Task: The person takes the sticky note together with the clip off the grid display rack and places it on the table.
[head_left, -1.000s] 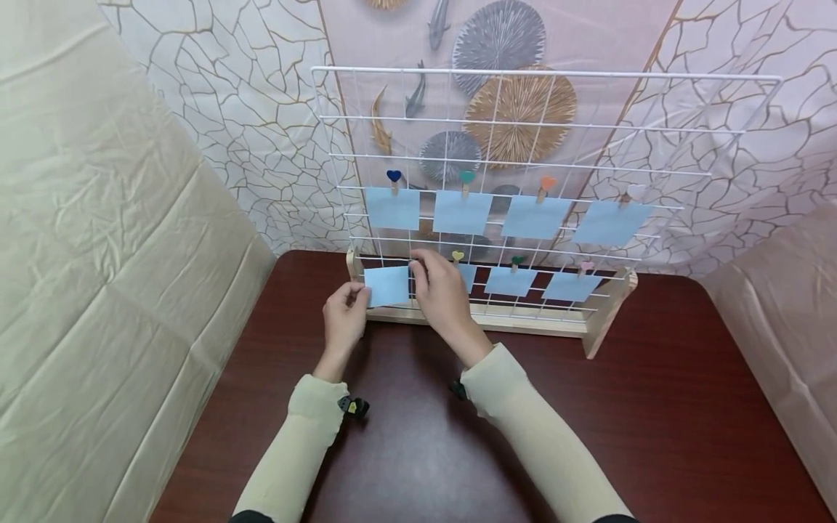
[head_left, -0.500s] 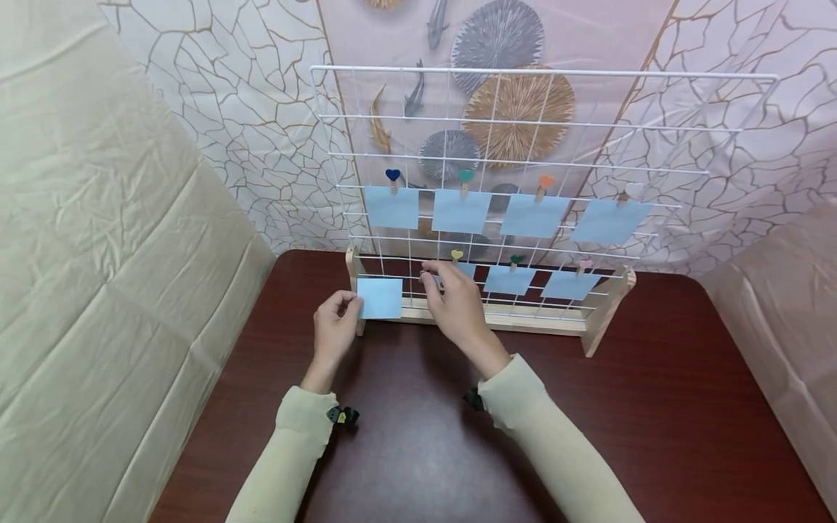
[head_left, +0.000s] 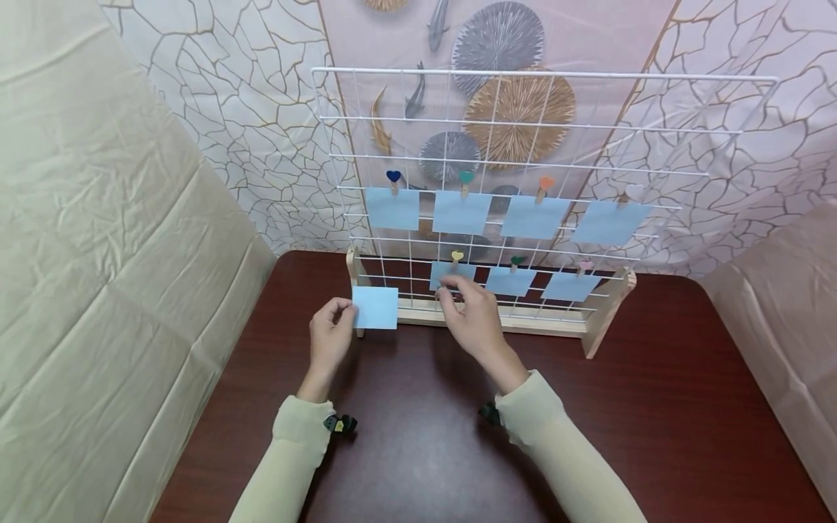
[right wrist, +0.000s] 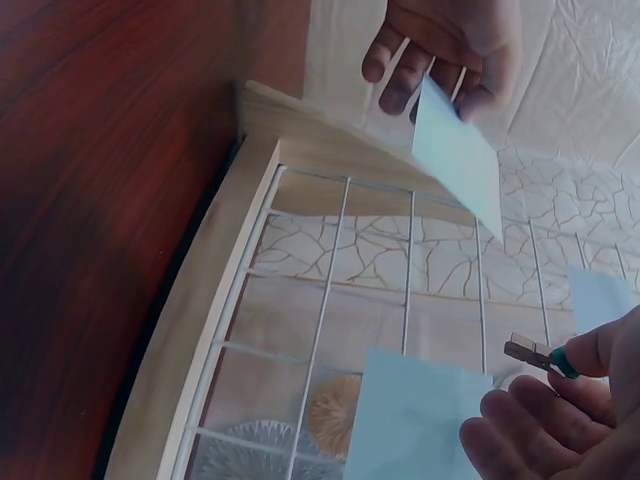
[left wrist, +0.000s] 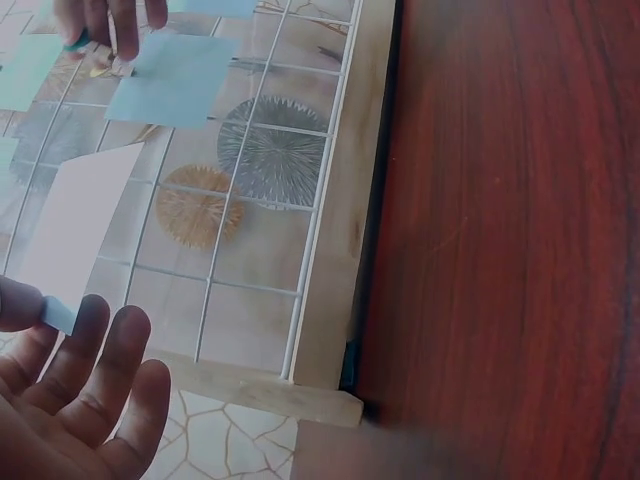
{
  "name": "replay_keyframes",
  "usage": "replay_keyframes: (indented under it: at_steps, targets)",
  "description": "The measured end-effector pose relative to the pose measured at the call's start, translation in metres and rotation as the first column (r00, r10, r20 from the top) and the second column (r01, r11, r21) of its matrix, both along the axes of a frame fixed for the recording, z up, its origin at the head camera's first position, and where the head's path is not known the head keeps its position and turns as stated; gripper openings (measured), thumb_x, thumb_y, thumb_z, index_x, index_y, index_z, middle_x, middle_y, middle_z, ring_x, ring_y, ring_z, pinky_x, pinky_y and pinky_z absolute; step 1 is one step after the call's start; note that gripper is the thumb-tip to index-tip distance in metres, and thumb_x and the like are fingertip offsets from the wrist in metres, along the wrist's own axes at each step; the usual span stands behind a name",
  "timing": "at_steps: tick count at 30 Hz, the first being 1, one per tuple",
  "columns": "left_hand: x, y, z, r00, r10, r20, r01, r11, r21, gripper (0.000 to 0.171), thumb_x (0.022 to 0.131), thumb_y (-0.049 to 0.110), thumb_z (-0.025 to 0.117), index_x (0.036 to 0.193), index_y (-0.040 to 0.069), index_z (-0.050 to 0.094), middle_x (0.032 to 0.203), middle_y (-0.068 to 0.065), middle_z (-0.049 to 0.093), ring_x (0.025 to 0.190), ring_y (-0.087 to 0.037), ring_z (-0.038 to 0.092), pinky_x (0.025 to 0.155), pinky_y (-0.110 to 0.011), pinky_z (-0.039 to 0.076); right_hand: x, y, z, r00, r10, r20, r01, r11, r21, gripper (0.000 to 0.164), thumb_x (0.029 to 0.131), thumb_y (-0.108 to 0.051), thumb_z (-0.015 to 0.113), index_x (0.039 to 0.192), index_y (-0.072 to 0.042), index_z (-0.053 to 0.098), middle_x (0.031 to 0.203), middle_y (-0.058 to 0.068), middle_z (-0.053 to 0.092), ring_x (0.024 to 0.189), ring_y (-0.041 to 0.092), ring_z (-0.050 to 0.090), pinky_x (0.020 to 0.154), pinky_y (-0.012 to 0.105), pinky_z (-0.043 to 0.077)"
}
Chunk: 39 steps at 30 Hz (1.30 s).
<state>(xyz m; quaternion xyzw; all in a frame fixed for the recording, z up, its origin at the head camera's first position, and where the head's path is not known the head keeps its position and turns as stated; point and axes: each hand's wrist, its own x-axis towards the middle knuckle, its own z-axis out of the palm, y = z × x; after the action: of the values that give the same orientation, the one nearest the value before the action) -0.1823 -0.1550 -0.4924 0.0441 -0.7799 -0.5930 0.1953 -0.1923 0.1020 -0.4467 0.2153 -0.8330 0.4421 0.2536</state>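
Between thumb and fingers my left hand pinches the left edge of a light blue paper card, held in front of the grid's lower left corner. In the right wrist view the card hangs tilted, apart from the wires. My right hand is in front of the lower row of cards. It pinches a small wooden clothespin with a green end, which its fingers mostly hide in the head view. Just behind that hand hangs a blue card under a yellow heart clothespin.
A white wire grid stands in a wooden base on a dark red table. Several blue cards, such as the upper left one, hang from heart clothespins. A patterned cloth covers the back.
My left hand has drawn the card down and left, away from the wires. My right hand has moved right and down, away from the card, with the clothespin.
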Motion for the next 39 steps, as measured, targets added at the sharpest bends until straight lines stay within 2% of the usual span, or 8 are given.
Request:
replay_keyframes:
  at_steps: [5, 13, 16, 26, 27, 29, 34, 39]
  targets:
    - [0.004, -0.002, -0.003, 1.000, 0.009, 0.002, -0.009, 1.000, 0.003, 0.011, 0.096, 0.003, 0.067, 0.089, -0.002, 0.074, 0.082, -0.011, 0.067, 0.073, -0.014, 0.054, 0.068, -0.023, 0.043, 0.005, 0.012, -0.005, 1.000, -0.019, -0.009, 0.019, 1.000, -0.009, 0.019, 0.101, -0.005, 0.067, 0.116, 0.004, 0.075, 0.106, 0.017, 0.078, 0.096, 0.033, 0.073, 0.085, 0.051, 0.057]
    - [0.012, -0.004, -0.010, 1.000, 0.002, 0.014, -0.002, 1.000, -0.010, 0.012, 0.098, 0.004, 0.067, 0.089, -0.001, 0.073, 0.080, -0.011, 0.065, 0.072, -0.015, 0.053, 0.068, -0.025, 0.042, 0.016, 0.034, -0.013, 0.997, -0.031, 0.074, 0.031, 1.000, 0.006, 0.019, 0.102, -0.006, 0.067, 0.117, 0.003, 0.074, 0.099, 0.011, 0.077, 0.101, 0.033, 0.073, 0.087, 0.053, 0.058]
    - [0.015, -0.005, -0.011, 1.000, 0.004, 0.027, -0.003, 1.000, -0.019, 0.012, 0.097, 0.005, 0.067, 0.090, 0.000, 0.074, 0.080, -0.010, 0.066, 0.072, -0.017, 0.053, 0.067, -0.025, 0.043, 0.020, 0.041, -0.016, 0.994, -0.048, 0.096, 0.048, 0.999, -0.001, 0.018, 0.101, -0.006, 0.067, 0.116, 0.002, 0.074, 0.099, 0.010, 0.078, 0.102, 0.033, 0.073, 0.084, 0.052, 0.060]
    - [0.020, -0.010, -0.016, 0.998, 0.028, 0.052, -0.027, 0.999, -0.020, 0.012, 0.097, 0.005, 0.065, 0.090, -0.001, 0.073, 0.080, -0.010, 0.064, 0.073, -0.019, 0.053, 0.067, -0.026, 0.043, 0.027, 0.065, -0.033, 0.989, -0.116, 0.089, 0.115, 0.993, 0.014, 0.015, 0.098, -0.003, 0.069, 0.111, -0.001, 0.076, 0.098, 0.011, 0.078, 0.092, 0.030, 0.075, 0.077, 0.048, 0.062]
    - [0.020, -0.011, -0.016, 0.998, 0.029, 0.056, -0.028, 0.999, -0.019, 0.013, 0.098, 0.005, 0.065, 0.090, -0.001, 0.073, 0.080, -0.011, 0.064, 0.074, -0.019, 0.053, 0.068, -0.026, 0.043, 0.028, 0.067, -0.035, 0.989, -0.121, 0.090, 0.120, 0.993, 0.016, 0.015, 0.098, -0.003, 0.069, 0.111, -0.001, 0.077, 0.097, 0.010, 0.078, 0.091, 0.029, 0.076, 0.075, 0.046, 0.062]
    - [0.021, -0.011, -0.018, 0.997, 0.033, 0.067, -0.032, 0.999, -0.017, 0.013, 0.098, 0.005, 0.065, 0.089, -0.001, 0.073, 0.081, -0.011, 0.064, 0.074, -0.018, 0.053, 0.069, -0.025, 0.043, 0.030, 0.071, -0.037, 0.988, -0.125, 0.089, 0.123, 0.992, 0.020, 0.015, 0.098, -0.002, 0.068, 0.111, 0.000, 0.077, 0.094, 0.009, 0.078, 0.089, 0.027, 0.076, 0.075, 0.033, 0.061]
    - [0.022, -0.013, -0.023, 0.996, 0.040, 0.077, -0.039, 0.999, -0.015, 0.012, 0.097, 0.005, 0.065, 0.089, -0.001, 0.072, 0.081, -0.010, 0.065, 0.075, -0.016, 0.053, 0.070, -0.025, 0.043, 0.035, 0.078, -0.044, 0.984, -0.143, 0.104, 0.142, 0.990, 0.015, 0.015, 0.097, 0.000, 0.068, 0.109, 0.002, 0.076, 0.086, 0.005, 0.078, 0.087, 0.025, 0.076, 0.072, 0.007, 0.045]
    - [0.025, -0.015, -0.029, 0.996, 0.052, 0.075, -0.051, 0.999, -0.017, 0.012, 0.095, 0.005, 0.065, 0.088, -0.001, 0.073, 0.080, -0.009, 0.066, 0.076, -0.017, 0.054, 0.069, -0.024, 0.043, 0.038, 0.084, -0.049, 0.980, -0.160, 0.115, 0.159, 0.987, 0.018, 0.013, 0.096, 0.001, 0.068, 0.106, 0.001, 0.076, 0.085, 0.004, 0.078, 0.086, 0.024, 0.075, 0.070, 0.008, 0.045]
